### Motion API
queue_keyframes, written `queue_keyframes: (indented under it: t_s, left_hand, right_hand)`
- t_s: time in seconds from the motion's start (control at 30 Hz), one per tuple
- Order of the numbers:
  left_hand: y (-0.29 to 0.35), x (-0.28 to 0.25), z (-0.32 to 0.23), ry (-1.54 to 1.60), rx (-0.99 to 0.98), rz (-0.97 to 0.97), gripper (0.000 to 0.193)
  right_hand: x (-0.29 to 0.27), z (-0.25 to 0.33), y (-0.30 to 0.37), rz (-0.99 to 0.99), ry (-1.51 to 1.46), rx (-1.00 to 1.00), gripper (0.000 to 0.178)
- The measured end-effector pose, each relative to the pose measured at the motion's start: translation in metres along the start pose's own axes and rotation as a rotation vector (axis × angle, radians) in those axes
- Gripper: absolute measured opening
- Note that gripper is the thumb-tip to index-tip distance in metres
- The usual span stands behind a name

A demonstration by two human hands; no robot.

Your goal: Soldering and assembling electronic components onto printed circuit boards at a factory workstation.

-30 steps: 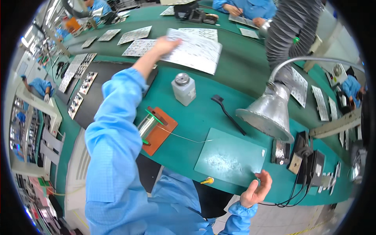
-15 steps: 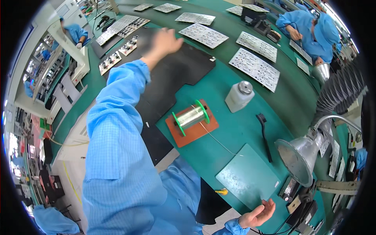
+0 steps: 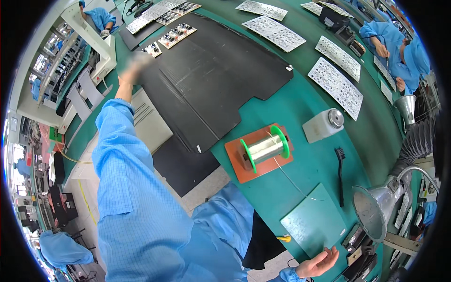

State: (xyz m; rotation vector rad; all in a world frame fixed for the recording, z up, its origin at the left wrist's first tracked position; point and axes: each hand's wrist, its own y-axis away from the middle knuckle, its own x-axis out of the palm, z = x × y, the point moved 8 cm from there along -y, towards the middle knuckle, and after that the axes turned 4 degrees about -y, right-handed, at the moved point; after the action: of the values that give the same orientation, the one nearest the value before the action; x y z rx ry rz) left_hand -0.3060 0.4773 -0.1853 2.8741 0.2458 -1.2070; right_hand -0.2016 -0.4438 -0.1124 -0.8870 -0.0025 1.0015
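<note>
The left hand (image 3: pixel 134 63) reaches far out over the edge of the black mat (image 3: pixel 211 70), near the small circuit boards (image 3: pixel 176 35). It is smeared by motion blur, so whether its fingers are spread or closed cannot be told, nor whether it touches anything. The right hand (image 3: pixel 319 263) hangs at the bench's near edge, palm up, fingers loosely spread and empty, just beside the green plate (image 3: pixel 312 223). Its wrist is cut off by the picture's rim. A solder spool (image 3: pixel 264 149) sits on an orange base between the two hands.
</note>
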Motion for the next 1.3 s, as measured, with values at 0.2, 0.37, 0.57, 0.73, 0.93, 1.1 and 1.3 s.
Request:
queue_keyframes:
  t_s: [0.2,0.37,0.57,0.73,0.93,1.1,1.3]
  left_hand:
    - [-0.025,0.010,-0.007,0.038,-0.019,0.081,0.061]
    - [-0.009,-0.004,-0.029,-0.264,0.059,0.138,0.048]
    - [0.019,-0.064,-0.072,0.197,0.356,-0.006,0.043]
    - [0.136,-0.091,-0.141,0.710,0.406,0.324,0.032]
    - [0.421,-0.094,-0.184,0.981,0.660,1.080,0.023]
    - [0.599,-0.048,-0.146,0.962,0.430,1.585,0.021]
    - [0.703,-0.036,-0.124,0.916,0.437,1.838,0.024]
  right_hand:
    - [-0.006,-0.034,0.010,0.079,0.013,0.152,0.039]
    - [-0.008,-0.031,0.011,0.069,0.004,0.155,0.039]
    - [-0.007,-0.025,0.007,0.088,-0.042,0.126,0.037]
    - [-0.016,-0.028,0.009,0.070,-0.114,0.117,0.038]
    - [-0.008,-0.003,0.003,0.077,-0.341,0.225,0.046]
    - [0.036,0.043,-0.002,0.319,-0.906,0.395,0.071]
    - [0.029,0.041,-0.004,0.163,-1.117,0.596,0.068]
